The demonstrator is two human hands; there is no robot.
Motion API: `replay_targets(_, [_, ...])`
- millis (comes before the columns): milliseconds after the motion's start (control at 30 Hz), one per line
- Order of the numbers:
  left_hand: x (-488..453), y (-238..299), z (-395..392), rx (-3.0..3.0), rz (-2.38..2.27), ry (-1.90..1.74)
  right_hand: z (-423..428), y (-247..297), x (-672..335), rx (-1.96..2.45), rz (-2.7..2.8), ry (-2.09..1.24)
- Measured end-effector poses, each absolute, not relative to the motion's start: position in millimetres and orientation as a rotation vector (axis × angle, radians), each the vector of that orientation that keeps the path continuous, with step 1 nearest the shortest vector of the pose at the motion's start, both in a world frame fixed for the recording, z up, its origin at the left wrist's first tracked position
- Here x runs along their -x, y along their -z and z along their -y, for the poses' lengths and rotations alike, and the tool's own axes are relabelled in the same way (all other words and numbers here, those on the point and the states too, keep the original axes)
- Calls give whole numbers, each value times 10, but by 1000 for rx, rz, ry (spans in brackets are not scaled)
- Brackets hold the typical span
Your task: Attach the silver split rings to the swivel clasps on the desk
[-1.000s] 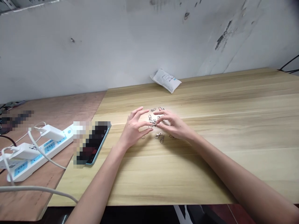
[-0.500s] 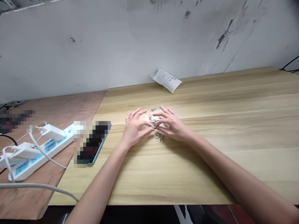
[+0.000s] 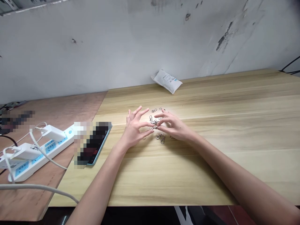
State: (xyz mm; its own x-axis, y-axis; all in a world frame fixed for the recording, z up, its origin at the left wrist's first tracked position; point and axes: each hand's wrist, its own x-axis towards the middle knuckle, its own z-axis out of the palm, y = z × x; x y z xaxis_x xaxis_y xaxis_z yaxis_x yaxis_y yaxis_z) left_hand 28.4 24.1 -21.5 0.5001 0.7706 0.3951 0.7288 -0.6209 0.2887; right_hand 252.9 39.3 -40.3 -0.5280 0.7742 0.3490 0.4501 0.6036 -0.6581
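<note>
Small silver swivel clasps with rings are clustered between my hands on the wooden table. My right hand (image 3: 174, 125) pinches one metal swivel clasp (image 3: 154, 127) between thumb and forefinger. Its ring end points left, between the thumb and forefinger of my left hand (image 3: 136, 128). Those two left fingertips stand apart, and the other left fingers are spread upward. Whether they touch the ring is too small to tell. Two loose clasps (image 3: 160, 137) lie just in front of my fingertips. Another clasp (image 3: 154, 110) lies behind, and others are partly hidden by my right hand.
A white plastic packet (image 3: 167, 81) with a printed label lies at the back against the wall. Left of my arm is a phone (image 3: 99, 143), partly blurred out. A white power strip (image 3: 47, 153) with chargers and cables rests on the brown board (image 3: 86, 104) further left.
My left thumb and forefinger have parted a little, and the ring now shows between them. My right hand has shifted slightly right, still pinching the clasp.
</note>
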Motion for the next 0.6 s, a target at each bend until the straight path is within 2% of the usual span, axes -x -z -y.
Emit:
replay_targets(333, [-306,234,-237,-2475,-1480,-795,-371,403,-2511,956,2215,-664])
replay_targets(600, [-187,224,-297,-2444,-1473,-763,-465,490,-2514,1091,2076,-483])
